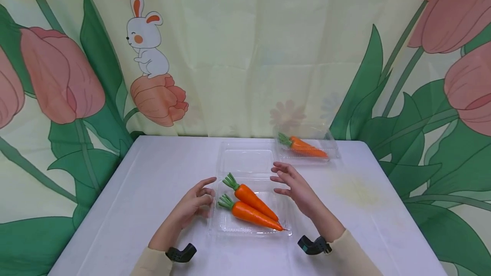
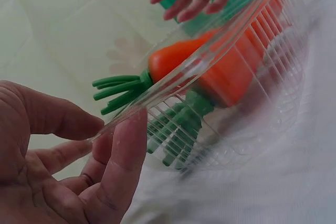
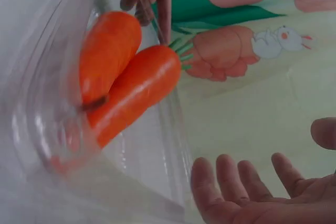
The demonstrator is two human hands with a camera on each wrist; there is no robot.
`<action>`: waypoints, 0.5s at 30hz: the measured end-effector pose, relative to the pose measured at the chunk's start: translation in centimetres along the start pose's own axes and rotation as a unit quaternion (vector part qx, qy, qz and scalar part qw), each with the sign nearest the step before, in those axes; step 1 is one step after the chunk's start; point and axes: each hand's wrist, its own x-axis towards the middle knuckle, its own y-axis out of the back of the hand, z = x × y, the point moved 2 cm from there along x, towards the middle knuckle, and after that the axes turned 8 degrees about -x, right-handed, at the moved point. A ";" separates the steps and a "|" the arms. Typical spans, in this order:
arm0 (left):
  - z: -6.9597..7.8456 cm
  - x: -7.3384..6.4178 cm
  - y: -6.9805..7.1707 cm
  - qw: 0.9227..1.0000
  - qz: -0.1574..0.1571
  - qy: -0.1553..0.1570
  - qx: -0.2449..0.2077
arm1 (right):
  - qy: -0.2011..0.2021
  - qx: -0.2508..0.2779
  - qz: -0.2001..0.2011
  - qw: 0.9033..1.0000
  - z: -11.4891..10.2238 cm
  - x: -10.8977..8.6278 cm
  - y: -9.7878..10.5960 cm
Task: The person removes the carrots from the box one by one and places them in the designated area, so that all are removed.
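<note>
A clear plastic clamshell container lies on the white table with its lid folded back flat. Two orange carrots with green tops rest side by side in it, slanting down to the right. My left hand is at the container's left edge, fingers loosely bent. In the left wrist view its fingertips meet or nearly meet the rim; whether they press on it is hard to see. My right hand hovers beside the right edge with fingers spread, holding nothing.
A second clear container with a carrot inside stands at the back of the table, right of the lid. Behind the table hangs a printed curtain with tulips and a rabbit. Each wrist bears a black camera mount.
</note>
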 end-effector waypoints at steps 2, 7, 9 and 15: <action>-0.1 0.0 0.1 1.000 -0.009 0.004 0.002 | -0.007 0.003 -0.024 1.000 -0.2 -0.2 -0.5; -0.3 0.1 0.2 1.000 -0.021 0.014 0.000 | -0.028 -0.024 -0.084 0.996 -0.2 -0.6 -1.7; -0.3 0.2 0.3 1.000 -0.026 0.018 -0.003 | -0.037 -0.041 -0.103 0.993 -0.1 -0.7 -2.2; -0.1 -0.1 0.3 0.999 -0.047 0.023 0.001 | -0.050 -0.091 -0.116 0.988 0.0 -1.0 -3.6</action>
